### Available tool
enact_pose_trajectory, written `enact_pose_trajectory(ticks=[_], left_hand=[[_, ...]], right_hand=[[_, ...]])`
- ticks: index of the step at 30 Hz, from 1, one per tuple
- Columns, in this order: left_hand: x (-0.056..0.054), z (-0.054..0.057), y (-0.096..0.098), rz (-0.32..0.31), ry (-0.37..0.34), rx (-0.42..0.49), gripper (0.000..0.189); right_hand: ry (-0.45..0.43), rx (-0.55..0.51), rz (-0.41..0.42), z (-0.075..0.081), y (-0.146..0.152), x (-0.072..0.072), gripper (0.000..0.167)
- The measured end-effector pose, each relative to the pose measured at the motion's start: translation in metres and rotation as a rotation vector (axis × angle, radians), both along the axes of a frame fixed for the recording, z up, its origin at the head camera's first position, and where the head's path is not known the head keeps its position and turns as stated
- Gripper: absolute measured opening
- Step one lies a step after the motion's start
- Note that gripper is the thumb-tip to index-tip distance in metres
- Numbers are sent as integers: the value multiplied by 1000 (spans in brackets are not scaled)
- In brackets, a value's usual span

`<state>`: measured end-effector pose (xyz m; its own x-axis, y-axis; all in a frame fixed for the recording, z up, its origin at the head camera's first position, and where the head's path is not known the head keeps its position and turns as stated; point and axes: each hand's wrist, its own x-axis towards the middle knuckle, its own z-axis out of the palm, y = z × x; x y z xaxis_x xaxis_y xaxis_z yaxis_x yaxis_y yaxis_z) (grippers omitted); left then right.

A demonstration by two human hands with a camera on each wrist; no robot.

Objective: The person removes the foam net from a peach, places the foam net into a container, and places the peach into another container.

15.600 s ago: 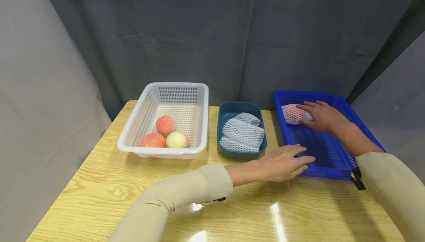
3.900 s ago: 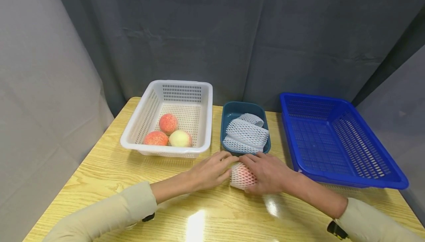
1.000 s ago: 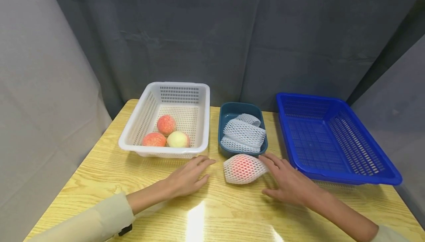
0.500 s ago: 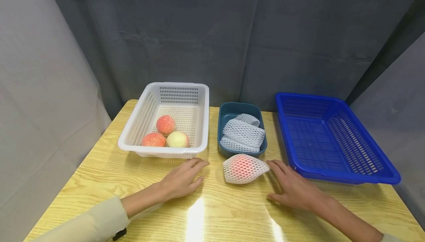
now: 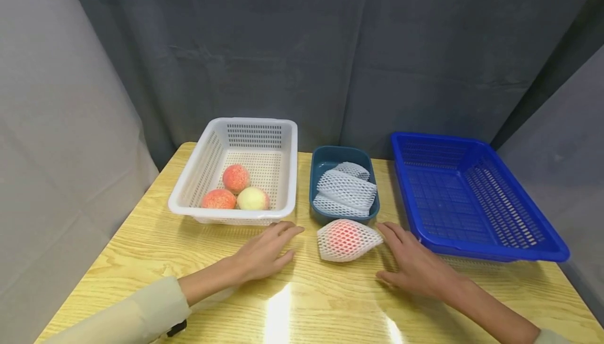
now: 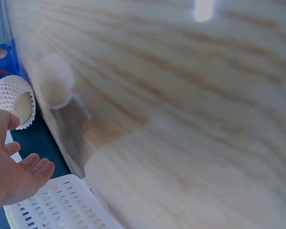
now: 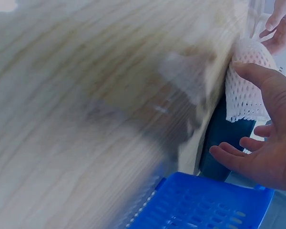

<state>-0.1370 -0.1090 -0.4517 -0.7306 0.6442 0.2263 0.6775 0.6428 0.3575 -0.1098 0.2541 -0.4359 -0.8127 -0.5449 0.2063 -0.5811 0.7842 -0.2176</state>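
Note:
A reddish peach in a white foam net [image 5: 346, 240] lies on the wooden table, in front of the small teal bin [image 5: 343, 220]. My left hand [image 5: 266, 252] is to its left, apart from it, with fingers loosely extended and nothing held. On the other side my right hand [image 5: 415, 265] has relaxed fingers close to the net's narrow end; whether a fingertip touches it I cannot tell. In the left wrist view, bare yellowish skin of the peach [image 6: 24, 109] shows at the net's left opening. The right wrist view shows the net's loose end [image 7: 245, 102] extending past the fruit.
A white basket [image 5: 283, 213] with three bare peaches [image 5: 236, 178] stands at the left. White foam nets [image 5: 346, 189] lie folded in the teal bin. A blue basket [image 5: 495, 252] stands at the right, with a dark curtain [image 5: 283, 45] behind everything.
The netted peach came from the blue basket to the table, where both hands held it. They have since let go and drawn apart; over the last half second they barely moved.

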Motion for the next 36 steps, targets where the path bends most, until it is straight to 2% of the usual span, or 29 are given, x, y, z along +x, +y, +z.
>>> enact_pose_trajectory(ticks=[6,12,17,25,31,36], left_hand=[[-1,5,8,-8,-9,-5,49],[-3,7,16,-46,26,-3,49],[-4,7,21,-64,63,6,49],[-7,16,28,-105,93,34,49],[-7,22,31,-107,79,37,49],[-8,28,32,-95,69,42,49]], right_hand=[[24,-18,30,7,-13,-5,100],[37,17,40,10,-26,-9,101],[81,31,87,10,-37,-14,102],[111,43,153,5,-55,-22,98],[215,40,196,-5,-64,-28,89],[271,37,178,-11,-68,-30,84]])
